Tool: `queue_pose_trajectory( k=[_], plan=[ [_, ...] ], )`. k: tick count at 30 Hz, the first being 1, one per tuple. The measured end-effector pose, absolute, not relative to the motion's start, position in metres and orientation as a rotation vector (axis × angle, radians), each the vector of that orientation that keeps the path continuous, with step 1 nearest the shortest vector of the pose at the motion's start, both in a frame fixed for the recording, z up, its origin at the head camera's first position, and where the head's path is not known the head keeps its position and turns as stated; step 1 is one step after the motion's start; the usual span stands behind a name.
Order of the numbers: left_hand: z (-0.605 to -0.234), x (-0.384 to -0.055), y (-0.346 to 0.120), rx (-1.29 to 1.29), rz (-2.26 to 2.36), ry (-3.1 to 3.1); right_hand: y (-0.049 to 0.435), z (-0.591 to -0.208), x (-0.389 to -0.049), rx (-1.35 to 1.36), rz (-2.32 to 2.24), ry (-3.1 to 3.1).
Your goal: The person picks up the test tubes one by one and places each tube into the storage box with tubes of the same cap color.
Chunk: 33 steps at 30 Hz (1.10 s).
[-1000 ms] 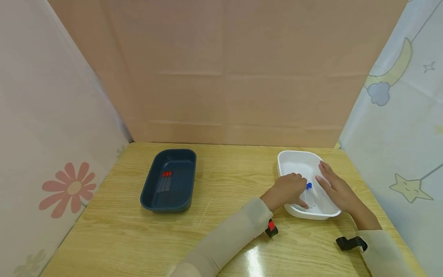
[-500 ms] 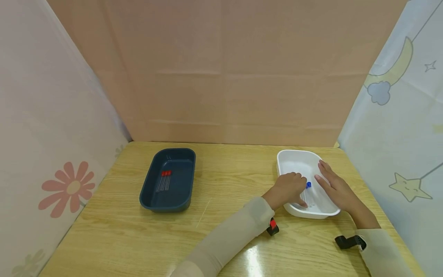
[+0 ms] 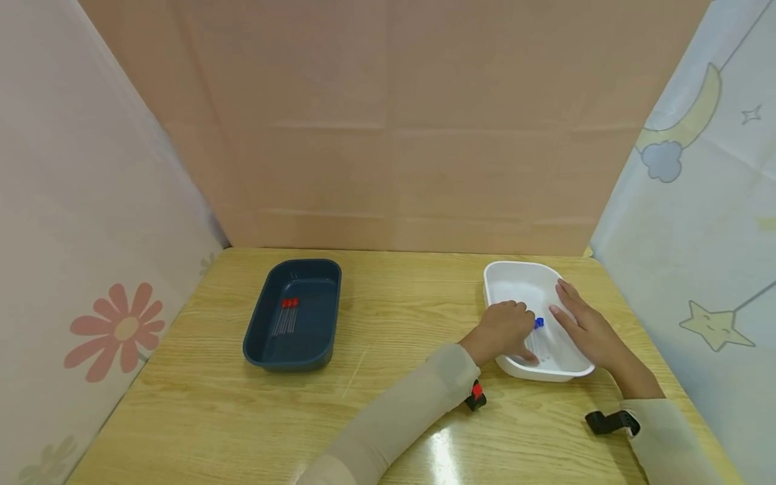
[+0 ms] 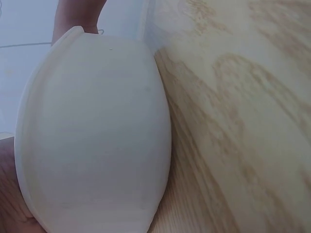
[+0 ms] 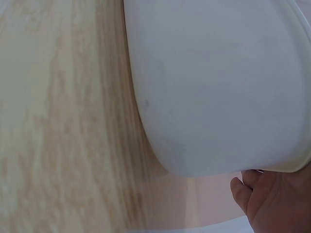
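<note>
My left hand (image 3: 502, 331) reaches over the left rim of a white tray (image 3: 524, 269), its thumb pointing down inside. Clear tubes (image 3: 541, 351) with blue caps (image 3: 538, 323) lie on the tray floor right beside this hand, partly covered by it. Its fingertips are hidden, so a pinch on a tube cannot be made out. My right hand (image 3: 587, 329) holds the tray's right rim, thumb inside. The right wrist view shows fingers (image 5: 241, 191) bent down outside the white wall (image 5: 218, 87). In the left wrist view the tray's outer wall (image 4: 102, 126) fills the middle.
On the left of the wooden table (image 3: 388, 316) stands a dark blue tray (image 3: 254, 353). Several thin clear tubes with red caps (image 3: 290, 303) lie side by side in it. A tan panel (image 3: 388, 168) rises behind the table, with patterned cloths on both sides.
Both hands stay at the white tray. The blue-capped tubes shift only very slightly beside my left hand. The whole scene drifts a little with the head.
</note>
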<state>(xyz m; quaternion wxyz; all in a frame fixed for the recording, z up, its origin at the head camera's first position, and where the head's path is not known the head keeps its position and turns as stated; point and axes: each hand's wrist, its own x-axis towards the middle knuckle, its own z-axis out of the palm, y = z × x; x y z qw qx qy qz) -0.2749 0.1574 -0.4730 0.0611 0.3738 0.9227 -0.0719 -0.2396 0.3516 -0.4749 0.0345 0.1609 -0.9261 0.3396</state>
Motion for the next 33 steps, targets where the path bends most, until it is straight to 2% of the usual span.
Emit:
queue_pose_trajectory(
  k=[33],
  plan=[
    [-0.4686,-0.2716,0.1578,1.093,-0.229,2.776,0.3533,-0.4767,-0.2393,0.474,1.053,-2.865]
  ],
)
